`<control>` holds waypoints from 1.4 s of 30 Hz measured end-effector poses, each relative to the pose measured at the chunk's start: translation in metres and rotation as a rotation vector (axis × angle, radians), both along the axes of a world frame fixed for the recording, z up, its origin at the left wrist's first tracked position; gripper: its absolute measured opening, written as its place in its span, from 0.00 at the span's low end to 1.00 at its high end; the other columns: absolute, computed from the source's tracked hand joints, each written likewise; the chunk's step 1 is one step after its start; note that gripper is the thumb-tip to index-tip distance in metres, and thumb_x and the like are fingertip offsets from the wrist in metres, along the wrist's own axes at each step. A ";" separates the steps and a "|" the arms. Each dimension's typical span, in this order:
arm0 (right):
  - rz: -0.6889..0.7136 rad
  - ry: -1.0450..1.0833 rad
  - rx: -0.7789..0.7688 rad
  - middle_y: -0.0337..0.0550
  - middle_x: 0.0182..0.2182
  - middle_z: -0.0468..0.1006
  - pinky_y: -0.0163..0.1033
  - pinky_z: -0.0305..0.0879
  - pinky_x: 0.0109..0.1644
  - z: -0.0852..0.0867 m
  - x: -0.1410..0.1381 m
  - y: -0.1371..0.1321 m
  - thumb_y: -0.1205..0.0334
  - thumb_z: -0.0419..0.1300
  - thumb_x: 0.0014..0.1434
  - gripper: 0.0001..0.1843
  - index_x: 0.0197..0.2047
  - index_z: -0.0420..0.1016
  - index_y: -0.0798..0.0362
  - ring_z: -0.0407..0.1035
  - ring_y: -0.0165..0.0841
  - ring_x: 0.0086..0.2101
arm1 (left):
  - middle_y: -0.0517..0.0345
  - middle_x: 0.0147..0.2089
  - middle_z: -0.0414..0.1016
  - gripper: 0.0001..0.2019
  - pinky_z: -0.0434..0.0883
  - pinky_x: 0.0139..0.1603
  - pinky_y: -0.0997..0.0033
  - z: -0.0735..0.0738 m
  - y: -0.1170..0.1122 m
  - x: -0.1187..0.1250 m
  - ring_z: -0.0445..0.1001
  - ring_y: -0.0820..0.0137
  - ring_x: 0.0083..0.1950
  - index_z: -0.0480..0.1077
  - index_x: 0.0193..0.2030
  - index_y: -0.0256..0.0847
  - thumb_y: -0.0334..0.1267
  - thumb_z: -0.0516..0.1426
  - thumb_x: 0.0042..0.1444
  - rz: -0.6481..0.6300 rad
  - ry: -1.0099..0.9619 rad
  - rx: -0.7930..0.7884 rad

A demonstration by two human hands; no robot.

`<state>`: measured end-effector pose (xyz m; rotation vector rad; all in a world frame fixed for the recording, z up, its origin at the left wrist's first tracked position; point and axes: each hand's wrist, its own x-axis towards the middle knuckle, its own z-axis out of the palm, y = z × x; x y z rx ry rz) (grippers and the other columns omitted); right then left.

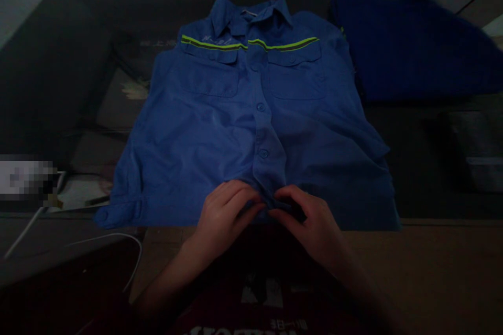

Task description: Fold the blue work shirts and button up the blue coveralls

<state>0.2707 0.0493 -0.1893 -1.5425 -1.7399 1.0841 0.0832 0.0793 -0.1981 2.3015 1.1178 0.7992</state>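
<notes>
At the bottom of the shirt point(212, 131), your left hand point(226, 209) and right hand point(314, 214) pinch its front between narrowed fingers point(247, 193), apparently buttoning, so the next move calls for aligned edges.

On my feed, the front edge of the blue shirt point(204, 128) disappears behind the fingertips of the left hand point(231, 207) and right hand point(304, 212), so I can't tell whether a button sits there. The chest lettering point(217, 40) is too blurred for me to read. The right edge crops the dark blue cloth point(416, 47), the left a white object point(21, 178) (pixelated beyond my recognizing), and the bottom the dark top's print point(243, 331)
</notes>
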 end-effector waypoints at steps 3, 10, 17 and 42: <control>0.014 -0.011 0.020 0.40 0.33 0.79 0.34 0.68 0.37 -0.002 -0.001 -0.001 0.65 0.60 0.58 0.03 0.38 0.71 0.52 0.73 0.31 0.32 | 0.58 0.34 0.74 0.06 0.68 0.37 0.71 0.006 0.000 0.001 0.72 0.71 0.36 0.68 0.35 0.39 0.32 0.51 0.62 -0.076 0.061 -0.172; 0.050 -0.077 0.064 0.41 0.35 0.79 0.35 0.68 0.38 -0.008 -0.002 -0.004 0.68 0.59 0.58 0.06 0.40 0.71 0.52 0.74 0.32 0.34 | 0.62 0.31 0.72 0.06 0.65 0.36 0.71 0.015 -0.002 0.005 0.70 0.72 0.34 0.67 0.33 0.39 0.32 0.52 0.61 -0.041 0.130 -0.408; 0.053 0.011 0.077 0.40 0.34 0.80 0.36 0.70 0.39 -0.004 0.008 0.001 0.68 0.58 0.59 0.07 0.39 0.75 0.51 0.74 0.32 0.34 | 0.62 0.31 0.70 0.04 0.63 0.35 0.71 0.015 -0.005 0.007 0.69 0.72 0.33 0.66 0.34 0.40 0.30 0.53 0.60 -0.026 0.131 -0.360; -0.060 -0.026 0.345 0.40 0.31 0.77 0.32 0.69 0.37 0.004 -0.001 -0.004 0.71 0.56 0.59 0.07 0.38 0.74 0.53 0.72 0.30 0.32 | 0.58 0.31 0.71 0.06 0.64 0.34 0.71 0.010 -0.010 0.011 0.68 0.70 0.33 0.67 0.35 0.39 0.32 0.50 0.62 -0.029 0.119 -0.089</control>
